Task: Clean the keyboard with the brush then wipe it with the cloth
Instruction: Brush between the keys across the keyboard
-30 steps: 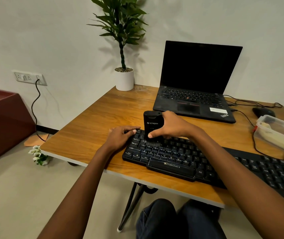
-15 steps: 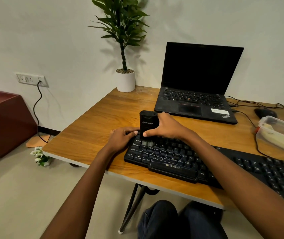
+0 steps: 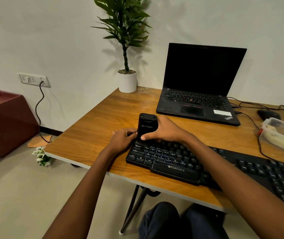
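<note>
Head view: the right hand (image 3: pixel 165 130) gripped the brush (image 3: pixel 146 125) upright, its lower end on the far-left corner of the keyboard (image 3: pixel 172 163), which lay along the bench's (image 3: pixel 94 135) near edge. The left hand (image 3: pixel 122 140) sat against that corner, seemingly steadying it. Whether it clutched anything was unclear.

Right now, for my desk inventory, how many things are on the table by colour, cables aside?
Black: 4, the keyboard, laptop, mouse and brush
White: 1, the plant pot
Clear: 1, the plastic container
Total: 6
</note>
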Available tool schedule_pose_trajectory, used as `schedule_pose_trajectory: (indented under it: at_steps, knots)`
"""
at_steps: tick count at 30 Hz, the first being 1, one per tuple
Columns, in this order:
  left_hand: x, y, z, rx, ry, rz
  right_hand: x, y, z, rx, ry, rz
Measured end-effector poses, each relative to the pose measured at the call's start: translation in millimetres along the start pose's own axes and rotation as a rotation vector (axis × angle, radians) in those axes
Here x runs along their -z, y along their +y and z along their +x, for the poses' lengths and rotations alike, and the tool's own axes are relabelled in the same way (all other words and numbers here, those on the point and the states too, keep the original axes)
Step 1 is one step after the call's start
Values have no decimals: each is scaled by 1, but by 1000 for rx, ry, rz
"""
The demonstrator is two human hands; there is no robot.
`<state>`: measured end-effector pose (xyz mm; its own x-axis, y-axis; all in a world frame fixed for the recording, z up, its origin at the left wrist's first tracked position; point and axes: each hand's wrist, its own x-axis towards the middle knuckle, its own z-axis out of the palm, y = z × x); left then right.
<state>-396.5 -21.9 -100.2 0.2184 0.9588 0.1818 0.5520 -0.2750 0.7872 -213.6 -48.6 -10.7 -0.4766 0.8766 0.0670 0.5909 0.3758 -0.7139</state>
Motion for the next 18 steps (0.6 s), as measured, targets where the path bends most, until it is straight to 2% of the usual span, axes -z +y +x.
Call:
schedule_pose_trajectory:
  at_steps: [2,5,8,13,15,18]
  knots:
    - [0,0,0,10,6,-8,18,-5,2,-29,-102,-87]
    - [1,5,-1,4,35,19,18,-15,7,23,-56,-152]
    - [1,5,-2,10,46,45,-2,-5,5,45,2,-43]
    - [0,5,-3,8,51,-32,19,-9,3,-22,-115,-111]
    - [1,8,-4,11,69,-33,16,-14,6,13,-66,-139]
    - [0,4,-2,52,62,-59,-2,-7,6,28,11,-35]
